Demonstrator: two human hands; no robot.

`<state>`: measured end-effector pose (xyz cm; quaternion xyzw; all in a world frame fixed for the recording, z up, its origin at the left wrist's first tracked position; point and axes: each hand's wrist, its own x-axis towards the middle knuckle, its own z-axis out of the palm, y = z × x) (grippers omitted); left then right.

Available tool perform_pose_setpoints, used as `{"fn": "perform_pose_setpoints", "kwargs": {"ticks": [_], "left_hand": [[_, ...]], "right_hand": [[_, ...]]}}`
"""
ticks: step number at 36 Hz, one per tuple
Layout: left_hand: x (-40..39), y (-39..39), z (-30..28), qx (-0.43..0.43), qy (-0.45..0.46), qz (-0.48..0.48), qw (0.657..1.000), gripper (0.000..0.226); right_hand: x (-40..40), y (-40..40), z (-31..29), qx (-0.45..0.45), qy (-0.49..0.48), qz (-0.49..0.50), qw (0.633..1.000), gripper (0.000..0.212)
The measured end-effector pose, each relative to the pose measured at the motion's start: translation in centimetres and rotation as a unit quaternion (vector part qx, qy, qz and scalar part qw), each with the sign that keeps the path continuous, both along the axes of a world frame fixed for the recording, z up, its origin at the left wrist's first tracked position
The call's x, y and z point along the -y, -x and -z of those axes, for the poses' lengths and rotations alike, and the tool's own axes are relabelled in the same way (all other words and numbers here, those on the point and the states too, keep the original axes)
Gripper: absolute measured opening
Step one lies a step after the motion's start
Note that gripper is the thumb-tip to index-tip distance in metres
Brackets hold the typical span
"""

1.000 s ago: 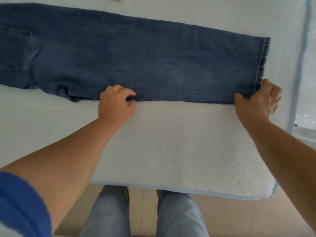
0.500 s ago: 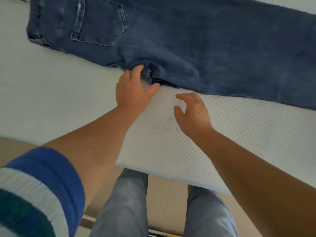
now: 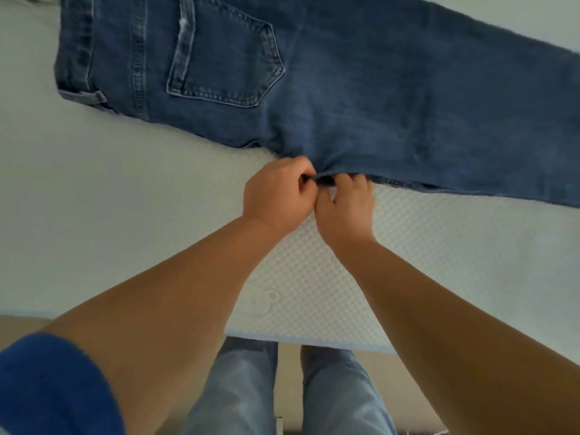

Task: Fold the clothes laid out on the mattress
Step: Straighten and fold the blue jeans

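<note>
mattress [image 3: 131,233]: i see a white quilted surface filling the view, its near edge just above the person's legs.
jeans [image 3: 361,98]: dark blue, flat across the far part of the mattress, back pocket up, waistband to the left.
left hand [image 3: 277,196]: curled closed, pinching the near crotch edge of the jeans.
right hand [image 3: 346,208]: touching the left, fingers clamped on the same denim fold.

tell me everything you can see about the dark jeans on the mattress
The dark jeans are mid-blue denim with faded wear, lying flat across the white mattress, seemingly folded leg over leg. A stitched back pocket faces up, with the waistband at the left; the legs run off the right edge of view. The left hand and right hand pinch the near edge at the crotch, where the fabric bunches.
</note>
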<state>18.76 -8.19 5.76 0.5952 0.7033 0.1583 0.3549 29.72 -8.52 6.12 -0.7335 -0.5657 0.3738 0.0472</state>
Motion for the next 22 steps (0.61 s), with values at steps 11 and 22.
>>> {"fn": "perform_pose_setpoints", "kwargs": {"ticks": [11, 22], "left_hand": [[0.4, 0.9, -1.1, 0.127, 0.126, 0.036, 0.983, 0.008], [-0.9, 10.0, -2.4, 0.242, 0.216, -0.467, 0.822, 0.019]], "right_hand": [[1.7, -0.5, 0.8, -0.223, 0.129, 0.146, 0.955, 0.012], [3.2, -0.9, -3.4, -0.156, 0.119, 0.111, 0.974, 0.008]]}}
